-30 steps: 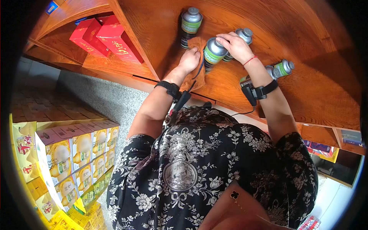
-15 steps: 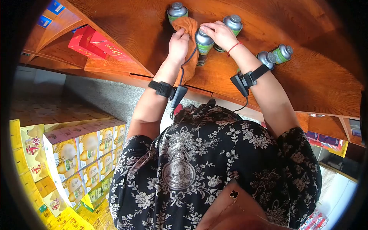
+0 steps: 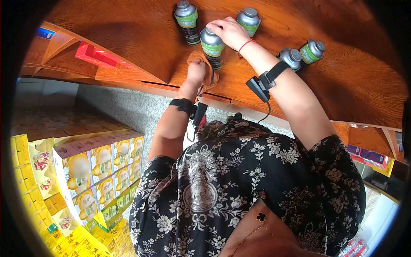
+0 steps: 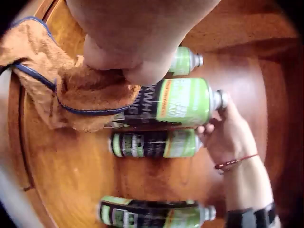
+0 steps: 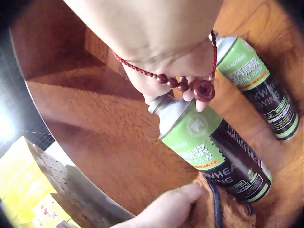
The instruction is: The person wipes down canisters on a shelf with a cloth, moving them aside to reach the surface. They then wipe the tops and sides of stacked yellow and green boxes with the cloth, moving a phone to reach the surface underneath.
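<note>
A green and black can [image 3: 212, 45] with a silver top stands on the wooden surface in front of the person. The right hand [image 3: 230, 33] holds it at its cap and neck; the right wrist view shows the fingers around the neck [image 5: 164, 105]. Bunched in the left hand [image 3: 197, 72] is an orange-brown cloth [image 4: 95, 90] with dark blue edging. It lies against the lower part of the can in the left wrist view. One matching can [image 3: 186, 19] stands to the left, another [image 3: 248, 22] close behind the right hand.
Two more cans, one nearer [image 3: 290, 59] and one farther right [image 3: 312, 52], stand on the wooden surface [image 3: 355, 85]. Red boxes [image 3: 96, 55] sit on a lower shelf at left. Stacked yellow cartons [image 3: 100, 165] stand on the floor at lower left.
The left hand and cloth rose to the can's upper side, then came down to its lower part, nearer the front edge. The right hand stays at the cap. The head view has shifted.
</note>
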`<state>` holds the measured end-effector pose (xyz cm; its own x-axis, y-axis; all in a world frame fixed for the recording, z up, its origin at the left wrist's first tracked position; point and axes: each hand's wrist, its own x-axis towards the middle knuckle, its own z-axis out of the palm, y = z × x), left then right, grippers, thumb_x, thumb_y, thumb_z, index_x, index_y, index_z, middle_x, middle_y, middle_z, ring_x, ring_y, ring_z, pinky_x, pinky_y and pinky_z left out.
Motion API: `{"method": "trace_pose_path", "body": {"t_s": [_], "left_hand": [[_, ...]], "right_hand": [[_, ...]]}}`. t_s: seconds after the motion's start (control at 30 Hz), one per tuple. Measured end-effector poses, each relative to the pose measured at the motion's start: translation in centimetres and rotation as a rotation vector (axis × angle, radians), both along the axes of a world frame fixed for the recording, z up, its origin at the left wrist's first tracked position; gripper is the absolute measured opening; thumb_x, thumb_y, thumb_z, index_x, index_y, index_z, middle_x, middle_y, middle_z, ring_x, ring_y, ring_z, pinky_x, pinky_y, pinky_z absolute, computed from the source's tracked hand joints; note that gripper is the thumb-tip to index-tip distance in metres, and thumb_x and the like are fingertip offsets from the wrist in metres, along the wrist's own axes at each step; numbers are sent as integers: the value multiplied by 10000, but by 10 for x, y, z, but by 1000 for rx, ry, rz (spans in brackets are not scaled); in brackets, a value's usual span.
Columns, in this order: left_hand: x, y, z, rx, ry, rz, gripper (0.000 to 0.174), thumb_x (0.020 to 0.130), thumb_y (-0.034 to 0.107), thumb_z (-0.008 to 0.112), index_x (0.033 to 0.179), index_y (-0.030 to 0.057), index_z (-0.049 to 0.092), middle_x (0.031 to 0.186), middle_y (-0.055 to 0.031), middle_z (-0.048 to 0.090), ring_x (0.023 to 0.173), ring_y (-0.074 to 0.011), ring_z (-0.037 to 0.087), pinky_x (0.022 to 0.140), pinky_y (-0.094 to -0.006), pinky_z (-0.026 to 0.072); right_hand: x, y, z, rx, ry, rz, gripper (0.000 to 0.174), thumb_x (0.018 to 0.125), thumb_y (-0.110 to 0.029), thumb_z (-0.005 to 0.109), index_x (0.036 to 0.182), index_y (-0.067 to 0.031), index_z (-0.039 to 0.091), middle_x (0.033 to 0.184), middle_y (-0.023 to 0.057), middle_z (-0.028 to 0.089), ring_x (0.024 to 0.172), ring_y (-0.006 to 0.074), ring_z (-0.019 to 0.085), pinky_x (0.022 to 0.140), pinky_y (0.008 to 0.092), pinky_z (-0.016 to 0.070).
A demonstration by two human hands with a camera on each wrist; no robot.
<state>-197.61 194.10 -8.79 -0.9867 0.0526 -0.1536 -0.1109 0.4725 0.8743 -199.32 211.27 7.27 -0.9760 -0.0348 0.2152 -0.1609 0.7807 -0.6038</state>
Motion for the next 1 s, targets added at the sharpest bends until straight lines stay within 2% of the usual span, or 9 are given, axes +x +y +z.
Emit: {"method": "trace_pose_path", "body": {"t_s": [0.1,0.17,0.23,0.43,0.5,0.63,0.8,0.93,1.0], "left_hand": [[-2,4,58,434,27,154,208,856,70,484,988,-48,594,813,-59,574,754,-125,501,658,-288,433],[2,6,102,527,123,141,427,881,66,494,1270,-104,453,1106,-114,562,1007,-166,516,874,-256,417],[3,13,117,579,278,222,437,886,61,503,1273,-127,426,1155,-126,553,1025,-168,517,880,-271,421],[24,26,102,145,695,170,139,892,110,511,851,-17,471,869,-126,474,818,-241,468,747,-357,395],[20,25,77,315,488,284,151,891,124,494,892,-27,497,967,-247,488,873,-394,487,780,-450,398],[4,10,-3,-13,112,159,218,888,179,479,885,-34,526,960,-308,538,894,-473,509,796,-499,417],[7,-13,-37,211,-308,-41,146,885,119,458,815,18,535,693,-65,552,581,-161,573,496,-321,440],[19,14,70,488,-261,55,102,875,93,456,819,19,498,659,-40,474,609,-149,483,542,-322,404],[-1,8,56,485,28,-10,77,863,78,478,820,18,500,770,-70,521,710,-200,494,655,-313,404]], "right_hand": [[-2,-1,-2,-14,7,15,386,890,-495,516,1116,-222,670,1049,123,584,1042,271,555,912,356,435],[-1,-1,-4,-31,21,15,370,892,-479,523,1110,-219,672,1037,121,588,1030,274,556,911,355,437],[-6,-1,-12,-32,78,22,350,896,-457,530,1103,-214,673,1025,121,593,1029,272,557,904,356,443],[-10,1,-19,-80,138,32,408,874,-538,500,1103,-247,671,1061,165,586,1046,316,564,899,395,448],[-9,0,-18,-62,76,6,404,879,-533,495,1108,-249,669,1070,170,582,1053,317,560,907,393,442],[0,-3,-10,-69,53,-31,380,900,-496,503,1117,-229,664,1035,119,576,1034,272,556,905,364,441],[2,-1,-10,-68,43,-62,384,903,-492,498,1128,-225,658,1050,115,577,1044,270,550,918,360,433],[3,2,-12,-65,44,-28,369,916,-462,489,1137,-216,654,1076,110,585,1054,275,544,936,364,427],[1,5,-17,-63,54,-14,364,921,-451,486,1139,-212,652,1084,108,587,1055,277,543,941,366,425]]}}
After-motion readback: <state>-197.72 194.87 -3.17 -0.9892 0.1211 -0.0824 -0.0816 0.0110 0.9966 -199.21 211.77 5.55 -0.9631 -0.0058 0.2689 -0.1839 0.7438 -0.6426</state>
